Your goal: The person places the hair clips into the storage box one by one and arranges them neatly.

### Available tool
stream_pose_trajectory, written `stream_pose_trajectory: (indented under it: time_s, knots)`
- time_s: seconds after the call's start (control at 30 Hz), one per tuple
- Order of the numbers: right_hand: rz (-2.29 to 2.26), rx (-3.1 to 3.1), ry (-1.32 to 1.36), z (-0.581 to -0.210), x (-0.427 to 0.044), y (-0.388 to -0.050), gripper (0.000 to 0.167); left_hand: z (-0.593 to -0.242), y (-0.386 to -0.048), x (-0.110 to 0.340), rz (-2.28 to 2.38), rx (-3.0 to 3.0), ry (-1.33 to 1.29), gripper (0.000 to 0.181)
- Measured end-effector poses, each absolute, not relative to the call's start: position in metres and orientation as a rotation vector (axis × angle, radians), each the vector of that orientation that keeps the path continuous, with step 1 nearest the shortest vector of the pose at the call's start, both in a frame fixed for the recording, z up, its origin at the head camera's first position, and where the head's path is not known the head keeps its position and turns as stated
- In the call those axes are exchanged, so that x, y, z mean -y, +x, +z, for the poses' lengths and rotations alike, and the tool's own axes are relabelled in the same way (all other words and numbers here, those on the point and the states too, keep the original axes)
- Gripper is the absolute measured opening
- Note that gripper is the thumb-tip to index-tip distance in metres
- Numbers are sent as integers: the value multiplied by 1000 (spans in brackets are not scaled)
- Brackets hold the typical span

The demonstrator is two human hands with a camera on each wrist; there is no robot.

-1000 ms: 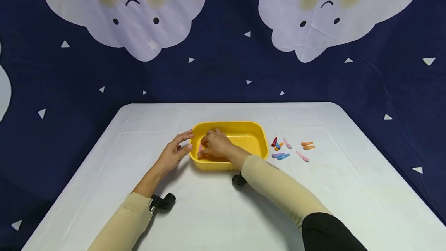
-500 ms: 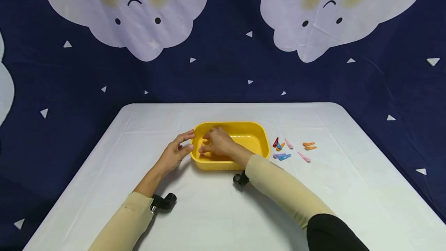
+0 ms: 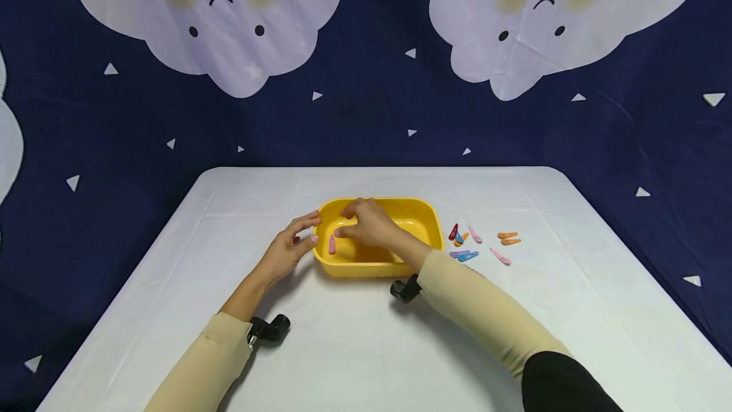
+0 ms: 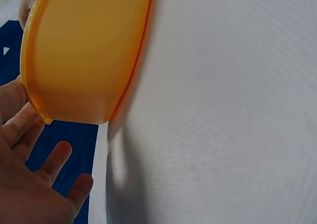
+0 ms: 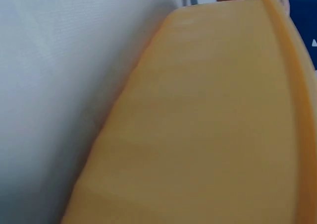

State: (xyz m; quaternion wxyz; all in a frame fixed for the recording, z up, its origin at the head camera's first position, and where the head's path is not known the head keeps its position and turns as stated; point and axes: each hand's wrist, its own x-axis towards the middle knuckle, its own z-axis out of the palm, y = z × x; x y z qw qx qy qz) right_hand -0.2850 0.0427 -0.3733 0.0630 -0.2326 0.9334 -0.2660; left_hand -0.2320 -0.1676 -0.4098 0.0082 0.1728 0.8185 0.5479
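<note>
A yellow tub (image 3: 366, 269) stands on the table, and a pink snap hair clip (image 3: 332, 245) lies inside at its left end. My left hand (image 3: 286, 250) rests against the tub's left end, thumb and fingers at the rim; the left wrist view shows its lower fingers spread apart. Over the tub's inside is my right hand (image 3: 370, 224), thumb and fingers apart, with nothing visible between them. Only the tub's yellow outer wall (image 5: 213, 115) fills most of the right wrist view, so the right fingers are hidden there.
Right of the tub lie several snap hair clips: a red one (image 3: 454, 232), a blue one (image 3: 467, 257), a purple one (image 3: 459, 253), orange ones (image 3: 511, 241) and pink ones (image 3: 500, 256). The white table (image 3: 343, 348) meets a dark blue cloth backdrop (image 3: 366, 126) with clouds.
The right hand has let go of the pink hair clip at the tub's left end and moved slightly right and away, uncovering it. The left hand stays at the rim.
</note>
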Motion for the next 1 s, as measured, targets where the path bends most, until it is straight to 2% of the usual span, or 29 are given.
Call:
stream_pose_trajectory:
  time_s: [0.6, 1.0]
  knots:
    - [-1033, -2788, -709, -346, -80, -259, 53, -411, -233, 168, 1719, -2564, 518, 39]
    - [-1168, -2804, -773, -338, -113, -240, 46, -411, -233, 168, 1719, -2570, 523, 39]
